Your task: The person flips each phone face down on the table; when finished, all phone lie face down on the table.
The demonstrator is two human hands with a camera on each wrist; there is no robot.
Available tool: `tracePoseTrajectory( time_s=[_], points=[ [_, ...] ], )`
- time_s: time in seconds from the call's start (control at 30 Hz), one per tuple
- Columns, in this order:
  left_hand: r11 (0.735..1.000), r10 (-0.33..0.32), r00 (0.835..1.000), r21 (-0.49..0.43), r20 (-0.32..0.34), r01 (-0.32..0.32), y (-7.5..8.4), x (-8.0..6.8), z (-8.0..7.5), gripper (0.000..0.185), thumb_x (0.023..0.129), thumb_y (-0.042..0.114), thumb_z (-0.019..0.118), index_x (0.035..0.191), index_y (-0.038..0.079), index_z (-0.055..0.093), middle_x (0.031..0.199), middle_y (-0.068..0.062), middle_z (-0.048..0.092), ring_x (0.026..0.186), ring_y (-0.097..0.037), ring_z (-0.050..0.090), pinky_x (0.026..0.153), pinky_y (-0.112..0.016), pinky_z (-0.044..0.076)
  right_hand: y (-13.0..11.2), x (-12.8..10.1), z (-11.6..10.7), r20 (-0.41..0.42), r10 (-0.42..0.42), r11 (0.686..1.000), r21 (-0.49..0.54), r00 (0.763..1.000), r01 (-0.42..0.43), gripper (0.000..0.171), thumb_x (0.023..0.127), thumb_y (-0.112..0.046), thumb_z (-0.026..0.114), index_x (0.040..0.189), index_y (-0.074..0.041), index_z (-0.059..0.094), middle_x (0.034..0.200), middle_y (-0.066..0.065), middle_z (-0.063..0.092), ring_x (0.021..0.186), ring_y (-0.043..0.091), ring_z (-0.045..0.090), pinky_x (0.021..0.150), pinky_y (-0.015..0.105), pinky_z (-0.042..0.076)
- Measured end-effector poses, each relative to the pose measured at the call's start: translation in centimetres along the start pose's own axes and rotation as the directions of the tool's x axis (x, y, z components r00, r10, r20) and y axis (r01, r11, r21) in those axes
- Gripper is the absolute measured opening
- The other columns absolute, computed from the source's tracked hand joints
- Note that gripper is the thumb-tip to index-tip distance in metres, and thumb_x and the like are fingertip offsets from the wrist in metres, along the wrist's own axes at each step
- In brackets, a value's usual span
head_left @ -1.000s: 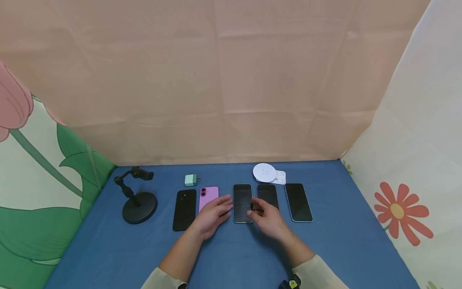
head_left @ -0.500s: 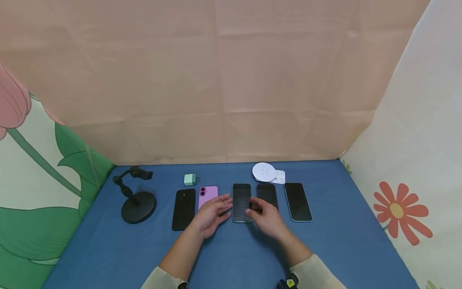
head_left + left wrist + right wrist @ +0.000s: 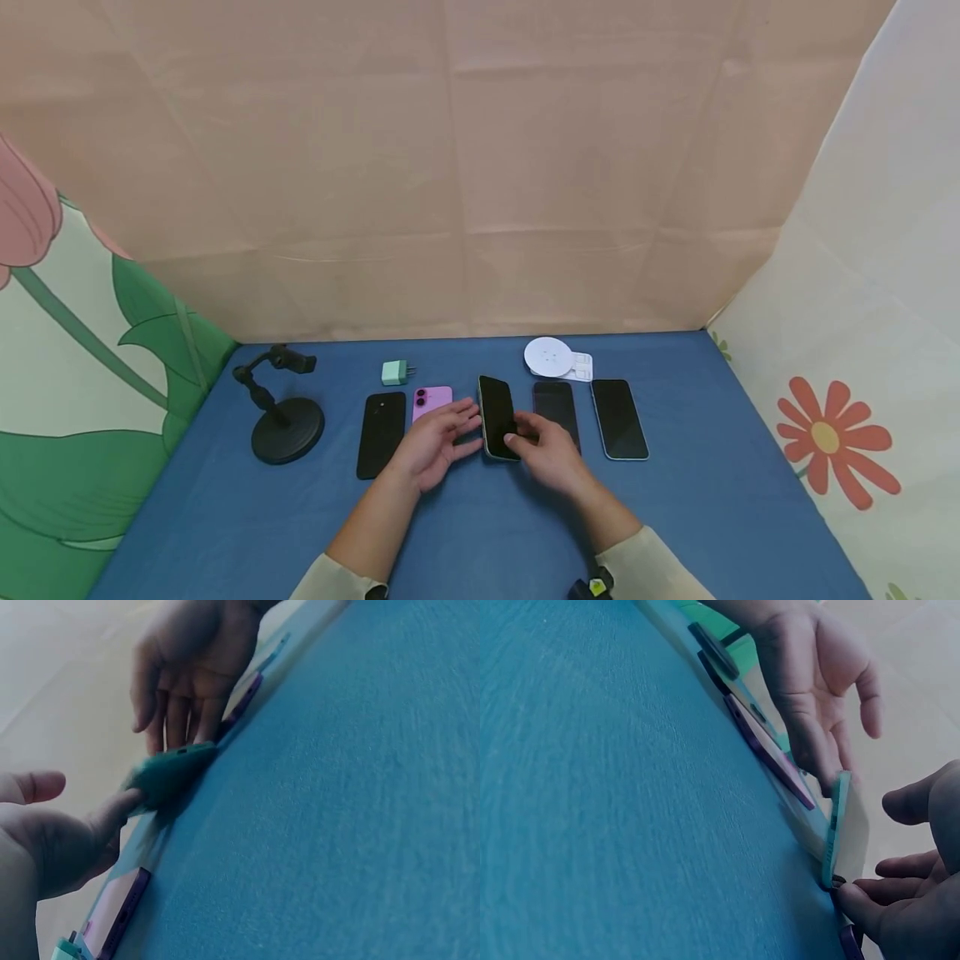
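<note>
In the head view a smartphone [image 3: 493, 412] with a dark screen is tilted between my two hands. Its left side is raised, and its pale green edge shows in the right wrist view. My right hand [image 3: 553, 454] holds its right edge with curled fingers, the thumb over the screen; the right wrist view shows a small gap under that thumb. The straight fingers of my left hand [image 3: 435, 450] touch or lie beside the phone's left edge, thumb apart. Behind that hand a pink-purple phone [image 3: 432, 399] is partly hidden. Beyond the right hand lies another dark phone [image 3: 557, 407].
A black phone [image 3: 381, 433] lies left, another phone [image 3: 620, 420] far right. At the back are a mint-green plug charger [image 3: 394, 372] and a white round disc [image 3: 548, 357] on a flat white piece. A black jointed stand [image 3: 288, 431] stands left on the blue cloth [image 3: 480, 542].
The middle smartphone lay flat before; now its left side is lifted and it has turned slightly. My right thumb has shifted a little left over the screen. My left hand has barely moved.
</note>
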State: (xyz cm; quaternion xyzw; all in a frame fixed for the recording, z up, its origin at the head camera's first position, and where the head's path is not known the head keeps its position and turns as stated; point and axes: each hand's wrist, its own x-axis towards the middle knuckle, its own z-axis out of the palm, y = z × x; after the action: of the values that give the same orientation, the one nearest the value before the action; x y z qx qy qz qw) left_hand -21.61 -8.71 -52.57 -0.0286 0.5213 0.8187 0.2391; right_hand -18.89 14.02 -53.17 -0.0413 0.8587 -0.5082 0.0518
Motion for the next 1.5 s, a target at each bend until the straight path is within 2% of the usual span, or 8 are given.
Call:
tracePoseTrajectory(
  time_s=[0.17,0.37,0.6,0.73,1.0,1.23,1.5],
  points=[
    [0.999,-0.002,1.0,-0.044,0.011,0.002,0.3,-0.2,0.3,0.048,0.108,0.01,0.045,0.155,0.0,0.043,0.162,-0.022,0.038,0.139,-0.032,0.051,0.107,-0.054,0.048,-0.2,0.2,0.5,0.016,-0.031,1.0,0.001,0.999,0.031,0.051,0.099,-0.025,0.069,0.141,0.002,0.061,0.125,0.019,0.07,0.109,0.027,0.069,0.096,0.05,0.055],
    [0.998,0.017,1.0,-0.056,0.012,-0.017,1.1,-0.5,0.8,0.049,0.108,0.012,0.047,0.155,-0.002,0.043,0.159,-0.021,0.044,0.141,-0.034,0.05,0.108,-0.052,0.047,-0.6,0.2,0.9,0.033,-0.061,0.998,0.021,0.998,0.06,0.051,0.099,-0.027,0.068,0.14,0.003,0.06,0.121,0.016,0.071,0.107,0.028,0.067,0.092,0.049,0.055],
    [0.998,0.03,0.999,-0.05,0.027,-0.028,1.6,-0.8,1.0,0.048,0.109,0.013,0.048,0.154,-0.002,0.043,0.159,-0.021,0.045,0.144,-0.036,0.046,0.109,-0.051,0.046,-0.7,0.4,1.7,0.097,-0.076,0.99,0.122,0.992,0.064,0.055,0.104,-0.03,0.063,0.147,0.003,0.053,0.141,0.02,0.062,0.128,0.035,0.06,0.108,0.056,0.047],
    [0.998,0.034,0.998,-0.055,0.047,-0.031,1.7,-1.0,1.2,0.047,0.109,0.011,0.046,0.154,-0.002,0.043,0.16,-0.022,0.042,0.145,-0.038,0.044,0.109,-0.052,0.046,-0.7,0.6,2.0,0.108,-0.091,0.984,0.165,0.99,0.073,0.058,0.104,-0.032,0.063,0.149,0.003,0.051,0.143,0.021,0.06,0.133,0.036,0.057,0.109,0.055,0.046],
    [0.998,0.029,0.998,-0.059,0.052,-0.026,1.9,-1.2,1.5,0.048,0.109,0.013,0.048,0.155,-0.001,0.043,0.159,-0.02,0.044,0.142,-0.035,0.049,0.106,-0.05,0.049,-0.7,0.8,2.2,0.087,-0.079,0.976,0.209,0.993,0.059,0.057,0.103,-0.029,0.065,0.149,0.002,0.051,0.143,0.02,0.06,0.132,0.036,0.057,0.108,0.055,0.048],
    [0.999,0.03,0.998,-0.037,0.054,-0.028,1.5,-0.9,1.4,0.052,0.109,0.014,0.047,0.157,-0.003,0.038,0.156,-0.02,0.048,0.142,-0.036,0.048,0.106,-0.053,0.049,-1.0,0.6,1.9,0.099,-0.063,0.97,0.241,0.993,0.038,0.054,0.104,-0.024,0.063,0.151,0.0,0.05,0.145,0.019,0.059,0.134,0.037,0.055,0.11,0.056,0.045],
    [1.0,0.005,0.998,-0.023,0.061,-0.003,0.6,-0.5,0.8,0.053,0.109,0.014,0.046,0.159,-0.002,0.035,0.161,-0.02,0.041,0.148,-0.038,0.04,0.111,-0.056,0.043,-1.1,0.3,1.7,0.092,-0.052,0.961,0.274,0.994,0.025,0.054,0.103,-0.023,0.064,0.151,-0.002,0.05,0.146,0.018,0.058,0.132,0.036,0.057,0.107,0.054,0.049]
  ],
)
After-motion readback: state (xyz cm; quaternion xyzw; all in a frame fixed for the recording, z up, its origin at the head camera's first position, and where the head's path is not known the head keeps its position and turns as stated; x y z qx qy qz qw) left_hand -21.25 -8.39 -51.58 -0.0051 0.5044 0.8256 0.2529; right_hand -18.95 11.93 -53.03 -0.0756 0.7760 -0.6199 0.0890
